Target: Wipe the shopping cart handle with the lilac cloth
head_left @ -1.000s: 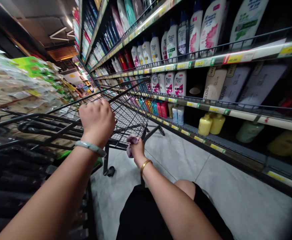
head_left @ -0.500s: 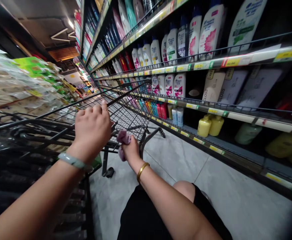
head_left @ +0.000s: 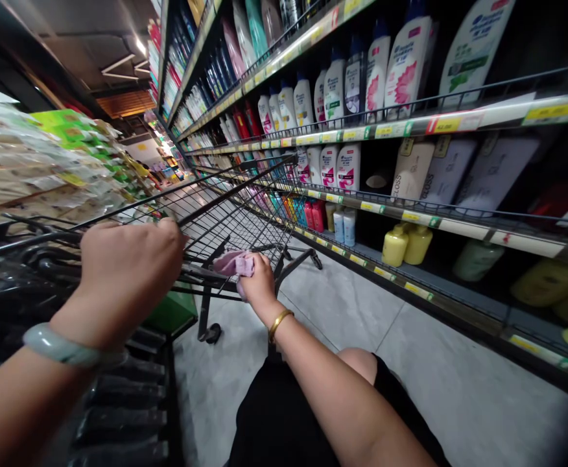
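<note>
A purple cloth (head_left: 238, 264) is bunched in my right hand (head_left: 259, 279), which wears a gold bangle at the wrist. The cloth lies against the lower rear part of a black wire shopping cart (head_left: 216, 207). My left hand (head_left: 131, 279), with a pale green bangle (head_left: 65, 344), is a closed fist in front of the cart's near side. Its fingers curl away from me, so what they hold, if anything, is hidden.
Shelves of shampoo bottles (head_left: 333, 91) run along the right. Yellow pump bottles (head_left: 395, 245) stand on the bottom shelf. Packaged goods (head_left: 60, 136) are stacked on the left. A cart wheel (head_left: 213, 333) rests on the grey tiled floor (head_left: 332, 311).
My left hand has moved left and closer to me, its raised finger now curled in. My right hand has shifted slightly, and the cloth spreads further left. The cart stays in place.
</note>
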`<state>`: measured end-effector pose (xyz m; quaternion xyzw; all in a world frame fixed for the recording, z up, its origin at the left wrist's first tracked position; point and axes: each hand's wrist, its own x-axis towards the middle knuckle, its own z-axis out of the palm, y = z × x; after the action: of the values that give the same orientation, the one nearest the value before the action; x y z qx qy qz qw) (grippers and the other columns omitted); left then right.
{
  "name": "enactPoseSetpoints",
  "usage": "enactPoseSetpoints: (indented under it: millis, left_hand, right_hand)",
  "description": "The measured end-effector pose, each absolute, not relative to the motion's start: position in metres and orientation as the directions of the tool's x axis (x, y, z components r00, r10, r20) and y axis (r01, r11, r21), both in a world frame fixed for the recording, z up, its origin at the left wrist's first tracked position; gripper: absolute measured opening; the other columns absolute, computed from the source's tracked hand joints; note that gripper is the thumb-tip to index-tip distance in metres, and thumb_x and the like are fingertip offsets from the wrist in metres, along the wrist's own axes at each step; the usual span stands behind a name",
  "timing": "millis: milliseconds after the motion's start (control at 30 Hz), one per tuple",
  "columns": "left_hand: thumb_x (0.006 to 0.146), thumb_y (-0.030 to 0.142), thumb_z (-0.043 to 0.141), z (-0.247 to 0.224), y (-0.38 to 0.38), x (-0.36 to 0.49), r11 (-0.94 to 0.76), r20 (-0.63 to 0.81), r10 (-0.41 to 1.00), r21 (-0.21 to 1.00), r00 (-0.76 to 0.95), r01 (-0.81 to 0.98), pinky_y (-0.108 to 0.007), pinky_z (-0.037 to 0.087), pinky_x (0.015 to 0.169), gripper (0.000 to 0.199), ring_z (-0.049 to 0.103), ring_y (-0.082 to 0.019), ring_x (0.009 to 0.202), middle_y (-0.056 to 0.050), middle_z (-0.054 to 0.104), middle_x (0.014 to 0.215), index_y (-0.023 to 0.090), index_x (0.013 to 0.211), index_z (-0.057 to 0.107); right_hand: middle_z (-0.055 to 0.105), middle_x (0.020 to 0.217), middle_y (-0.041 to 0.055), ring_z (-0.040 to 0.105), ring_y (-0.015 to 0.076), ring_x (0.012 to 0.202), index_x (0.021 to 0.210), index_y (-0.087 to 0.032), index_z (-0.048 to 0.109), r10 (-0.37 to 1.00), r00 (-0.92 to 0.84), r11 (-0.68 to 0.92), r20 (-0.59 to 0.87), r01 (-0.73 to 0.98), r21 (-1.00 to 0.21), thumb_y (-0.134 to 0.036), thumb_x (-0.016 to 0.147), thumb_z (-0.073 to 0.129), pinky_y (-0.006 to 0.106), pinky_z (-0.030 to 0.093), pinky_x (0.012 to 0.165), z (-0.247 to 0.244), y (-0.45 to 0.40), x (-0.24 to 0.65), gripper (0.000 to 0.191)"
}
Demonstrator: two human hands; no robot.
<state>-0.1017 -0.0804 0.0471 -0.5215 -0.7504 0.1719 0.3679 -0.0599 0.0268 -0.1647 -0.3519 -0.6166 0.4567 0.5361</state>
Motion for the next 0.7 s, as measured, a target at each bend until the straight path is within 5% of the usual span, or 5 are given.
enactPoseSetpoints:
  millis: [67,267,333,500,700]
  left_hand:
    - [0.095,0.015,0.017,0.047,-0.080,-0.098,0.395,0.368,0.914,-0.709,-0.171,0.584,-0.038,0.031,0.064,0.051,0.068,-0.035,0.073,-0.018,0.066,0.071,0.014,0.085,0.066]
    - [0.095,0.017,0.028,0.046,-0.079,-0.094,0.379,0.389,0.912,-0.688,-0.126,0.619,-0.037,0.031,0.062,0.038,0.070,-0.036,0.072,-0.017,0.068,0.069,0.015,0.083,0.064]
    - [0.092,0.016,0.032,0.046,-0.077,-0.094,0.379,0.406,0.907,-0.663,-0.115,0.645,-0.037,0.031,0.062,0.034,0.070,-0.036,0.072,-0.018,0.069,0.071,0.014,0.082,0.064]
    - [0.088,0.008,0.033,0.048,-0.067,-0.082,0.379,0.397,0.905,-0.594,-0.151,0.709,-0.039,0.035,0.067,0.034,0.072,-0.035,0.076,-0.022,0.072,0.076,0.011,0.086,0.067]
    - [0.095,0.004,0.032,0.052,-0.046,-0.045,0.348,0.375,0.912,-0.497,-0.165,0.795,-0.039,0.040,0.076,0.043,0.074,-0.032,0.088,-0.026,0.076,0.092,-0.001,0.108,0.072]
  right_hand:
    - [0.066,0.111,0.0094,0.066,0.0233,0.103,0.100,-0.020,0.066,0.943,-0.142,0.293,0.300,-0.070,-0.954,0.001,0.073,0.063,0.036,0.055,0.098,-0.157,0.026,-0.060,0.035]
    - [0.064,0.120,0.0068,0.063,0.0212,0.117,0.108,-0.023,0.066,0.659,-0.125,0.674,0.741,-0.337,-0.657,-0.005,0.073,0.067,0.032,0.052,0.105,-0.113,0.001,-0.058,0.040]
    - [0.065,0.120,0.0085,0.063,0.0227,0.116,0.107,-0.022,0.068,0.709,-0.123,0.642,0.694,-0.293,-0.708,-0.004,0.072,0.066,0.034,0.052,0.105,-0.122,0.002,-0.060,0.039]
    - [0.067,0.107,0.0061,0.064,0.0218,0.102,0.098,-0.021,0.068,0.946,-0.079,0.303,0.316,-0.138,-0.943,-0.001,0.069,0.060,0.033,0.052,0.096,-0.150,0.024,-0.059,0.036]
    - [0.066,0.106,0.0037,0.062,0.0204,0.097,0.097,-0.022,0.065,0.866,-0.016,0.472,0.500,-0.307,-0.827,-0.014,0.072,0.061,0.032,0.051,0.091,-0.100,0.028,-0.043,0.026]
